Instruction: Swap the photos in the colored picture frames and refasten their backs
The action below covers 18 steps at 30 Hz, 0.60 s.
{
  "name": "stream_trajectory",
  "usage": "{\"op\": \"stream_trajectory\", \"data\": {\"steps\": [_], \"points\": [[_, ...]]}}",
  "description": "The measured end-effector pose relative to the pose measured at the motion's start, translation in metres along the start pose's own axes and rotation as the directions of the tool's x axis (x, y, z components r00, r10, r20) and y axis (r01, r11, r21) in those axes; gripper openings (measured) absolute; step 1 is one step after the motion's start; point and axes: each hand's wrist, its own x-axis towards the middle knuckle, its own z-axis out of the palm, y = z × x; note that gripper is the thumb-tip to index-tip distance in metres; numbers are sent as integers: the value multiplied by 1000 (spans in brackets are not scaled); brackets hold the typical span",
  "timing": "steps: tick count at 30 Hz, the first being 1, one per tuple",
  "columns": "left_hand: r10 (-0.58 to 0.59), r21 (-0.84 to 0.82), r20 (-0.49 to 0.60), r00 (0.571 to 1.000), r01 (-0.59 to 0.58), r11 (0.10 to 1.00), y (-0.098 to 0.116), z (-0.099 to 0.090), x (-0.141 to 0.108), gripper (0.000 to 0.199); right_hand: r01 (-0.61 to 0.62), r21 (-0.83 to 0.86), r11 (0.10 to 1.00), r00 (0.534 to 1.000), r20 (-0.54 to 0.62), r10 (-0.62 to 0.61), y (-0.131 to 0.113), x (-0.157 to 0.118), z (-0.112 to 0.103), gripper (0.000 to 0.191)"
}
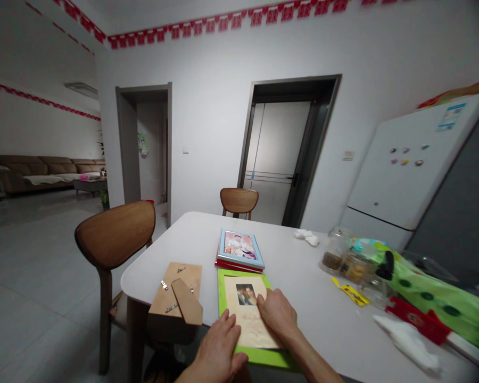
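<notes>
A lime-green photo frame (222, 298) lies at the table's near edge. On it is a cream paper insert (245, 325) with a small photo (246, 294) of people and faint lettering. My left hand (219, 346) rests on the lower left of the frame and insert, its fingers stretched out. My right hand (278, 315) is curled at the insert's right edge, its fingers closed on the paper; the fingertips are partly hidden. Left of the frame lies a brown backing board (187, 271) with metal clips and a fold-out stand (187, 302).
Behind the green frame is a stack of picture frames with a light-blue frame (258, 254) on top. Glass jars (334, 250), a yellow packet (354, 294), crumpled tissue (306, 237) and a green bag (435, 292) crowd the table's right side. Wooden chairs (117, 234) stand around it.
</notes>
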Motion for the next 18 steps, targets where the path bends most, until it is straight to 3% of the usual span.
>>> {"op": "stream_trajectory", "data": {"steps": [6, 9, 13, 15, 18], "points": [[50, 2, -27, 998, -50, 999, 0, 3, 1, 33, 66, -107, 992, 996, -55, -72, -2, -8, 0, 34], [55, -20, -29, 998, -56, 998, 0, 0, -5, 39, 84, -81, 993, 996, -33, -86, 3, -12, -3, 35], [79, 35, -142, 987, -75, 997, -25, -15, -21, 51, 190, -35, 981, 974, -115, -193, 0, -22, -4, 35], [-20, 107, -229, 973, 45, 993, -53, -27, -30, 56, 278, 41, 960, 953, -137, -270, -14, -29, -4, 32], [-302, 179, -295, 907, 363, 915, -100, -40, -38, 64, 417, 189, 889, 908, -118, -401, -53, -41, -2, 30]]}}
